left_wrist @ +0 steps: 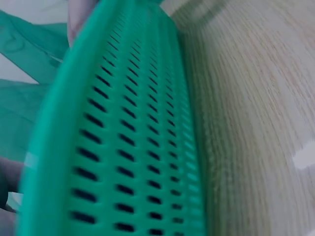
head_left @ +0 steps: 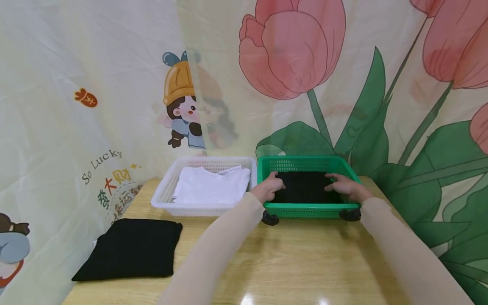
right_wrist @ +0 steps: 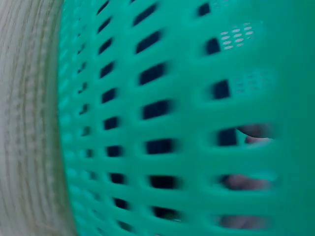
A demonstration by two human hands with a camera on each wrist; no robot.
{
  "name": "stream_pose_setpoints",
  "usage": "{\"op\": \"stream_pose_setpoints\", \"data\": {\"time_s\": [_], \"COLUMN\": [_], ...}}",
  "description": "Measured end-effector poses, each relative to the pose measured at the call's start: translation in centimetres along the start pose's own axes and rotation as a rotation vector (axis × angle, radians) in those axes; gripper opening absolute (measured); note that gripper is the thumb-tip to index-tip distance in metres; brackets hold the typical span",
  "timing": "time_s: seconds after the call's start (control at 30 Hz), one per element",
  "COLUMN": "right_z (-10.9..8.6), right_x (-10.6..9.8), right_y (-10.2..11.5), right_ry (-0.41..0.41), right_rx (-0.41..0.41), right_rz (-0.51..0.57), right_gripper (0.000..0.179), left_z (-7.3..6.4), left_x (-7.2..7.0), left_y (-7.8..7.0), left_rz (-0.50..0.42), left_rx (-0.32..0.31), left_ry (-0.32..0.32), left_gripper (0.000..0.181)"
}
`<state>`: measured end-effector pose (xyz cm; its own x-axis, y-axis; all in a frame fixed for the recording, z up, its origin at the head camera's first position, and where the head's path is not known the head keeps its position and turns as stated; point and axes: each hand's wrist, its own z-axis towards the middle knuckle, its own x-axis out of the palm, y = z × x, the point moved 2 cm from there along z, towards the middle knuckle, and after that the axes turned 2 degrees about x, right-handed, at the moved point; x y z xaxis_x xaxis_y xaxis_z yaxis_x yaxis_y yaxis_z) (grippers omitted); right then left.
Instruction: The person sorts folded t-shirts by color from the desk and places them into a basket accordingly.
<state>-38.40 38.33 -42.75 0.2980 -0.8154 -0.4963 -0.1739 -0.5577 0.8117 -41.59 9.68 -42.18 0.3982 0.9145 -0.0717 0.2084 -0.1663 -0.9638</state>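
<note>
A folded black cloth (head_left: 305,188) lies inside a green perforated basket (head_left: 312,206). Over the cloth's left side my left hand (head_left: 270,187) reaches across the rim, its thumb and index finger apart. Opposite it, my right hand (head_left: 347,188) extends its fingers onto the cloth's right side. Both wrists pass over the front rim. In the left wrist view, the green basket's wall (left_wrist: 133,128) fills the middle, with bits of fingers at the left edge. Fingers (right_wrist: 246,182) show through holes of the basket in the right wrist view.
A white basket (head_left: 202,209) with a folded white garment (head_left: 211,186) stands directly left of the green one. Another folded black cloth (head_left: 133,250) lies at the left side of the wooden table (head_left: 297,262). A printed curtain (head_left: 126,63) hangs behind.
</note>
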Motion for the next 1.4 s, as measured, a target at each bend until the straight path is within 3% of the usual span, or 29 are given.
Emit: {"op": "stream_pose_setpoints", "data": {"time_s": [0.1,0.23,0.37,0.5,0.7,0.93,1.1,1.27,1.4], "right_z": [-1.3,-3.3,-5.7,-8.0,-11.3,-14.0,-13.9,-12.6,-11.5], "right_x": [-0.4,-0.4,0.0,1.1,3.1,7.1,10.9,15.1,18.2], "right_y": [1.6,4.2,6.9,9.2,11.6,12.6,12.5,11.7,11.0], "right_ry": [-0.004,0.002,-0.016,-0.043,-0.05,-0.016,0.072,0.196,0.267], "right_rx": [0.012,-0.043,-0.127,-0.193,-0.317,-0.41,-0.437,-0.409,-0.372], "right_rz": [-0.079,-0.121,-0.139,-0.174,-0.126,-0.042,0.049,0.148,0.226], "right_gripper": [0.076,0.075,0.076,0.078,0.076,0.069,0.066,0.067,0.07], "left_z": [-0.4,-2.1,-5.6,-9.7,-14.9,-20.0,-23.3,-25.8,-27.1], "left_x": [-0.9,-2.7,-5.2,-8.5,-14.2,-21.2,-26.2,-30.6,-33.0], "left_y": [-1.0,-3.0,-5.2,-6.4,-5.8,-3.1,-0.3,2.8,5.1], "left_rz": [0.041,0.058,0.036,0.086,0.193,0.31,0.374,0.404,0.38], "left_rx": [0.015,0.07,0.165,0.265,0.37,0.383,0.382,0.348,0.327], "left_ry": [0.052,0.16,0.294,0.337,0.251,0.11,0.005,-0.099,-0.117], "left_gripper": [0.076,0.066,0.059,0.054,0.046,0.049,0.052,0.056,0.058]}}
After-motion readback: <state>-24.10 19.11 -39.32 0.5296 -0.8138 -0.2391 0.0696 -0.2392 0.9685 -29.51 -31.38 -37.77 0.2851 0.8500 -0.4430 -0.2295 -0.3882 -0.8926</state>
